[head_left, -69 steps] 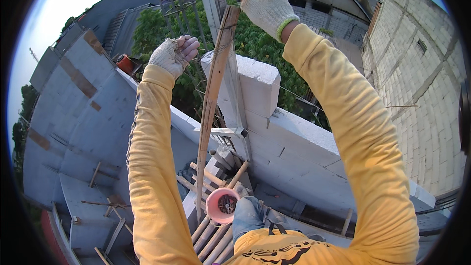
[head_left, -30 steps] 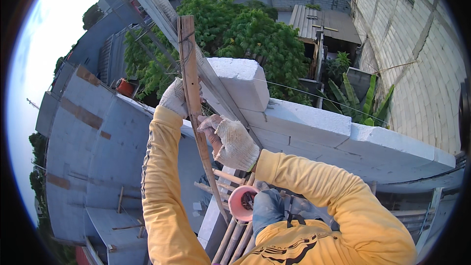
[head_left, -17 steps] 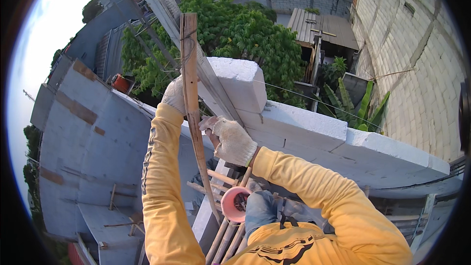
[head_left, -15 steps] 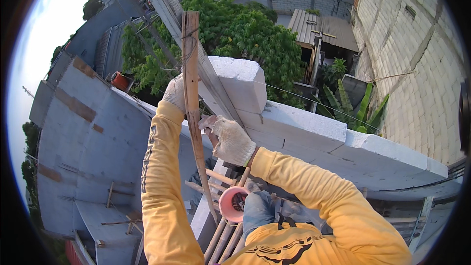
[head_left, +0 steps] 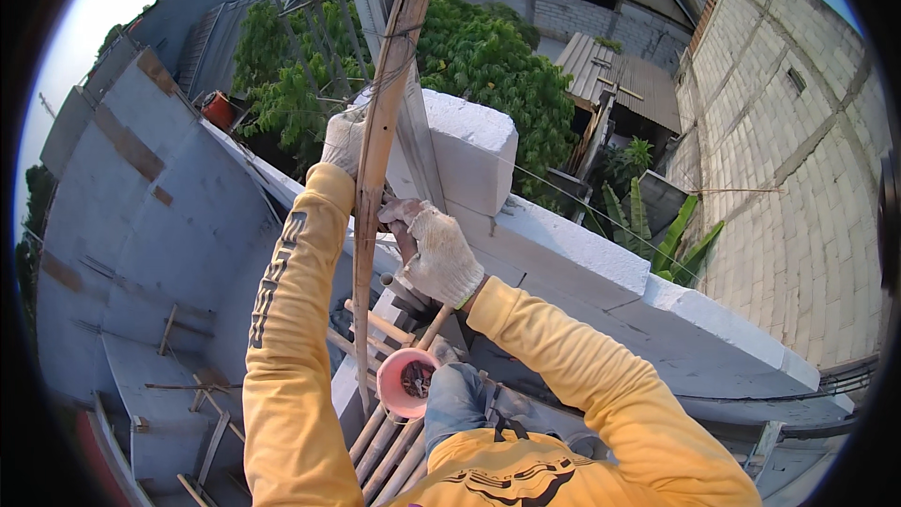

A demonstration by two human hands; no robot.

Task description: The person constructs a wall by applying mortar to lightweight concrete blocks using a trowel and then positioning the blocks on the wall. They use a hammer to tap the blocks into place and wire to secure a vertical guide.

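Note:
A long, weathered wooden plank (head_left: 383, 103) stands tilted before me, with thin wire (head_left: 399, 38) wound about its upper part. My left hand (head_left: 344, 143), in a whitish knit glove, is at the plank's left edge and looks closed on it, though its fingers are mostly hidden behind the wood. My right hand (head_left: 434, 246), gloved with fingertips bare, is at the plank's right edge lower down. Its fingers are curled in, and what they hold is hidden. Just behind the plank rises a grey metal-looking post (head_left: 416, 136), beside a white block (head_left: 469, 145) topping the wall.
The white block wall (head_left: 582, 244) runs to the right, with a taut string (head_left: 582, 186) above it. Below me, a pink bucket (head_left: 399, 401) with small dark pieces sits by bamboo poles (head_left: 389, 455). Leafy trees (head_left: 488, 66) grow beyond the wall. A grey wall panel (head_left: 141, 216) stands left.
The plank's top has leaned to the right relative to its foot. My view has shifted, so the bucket and wall appear further left. Both hands stay at the plank.

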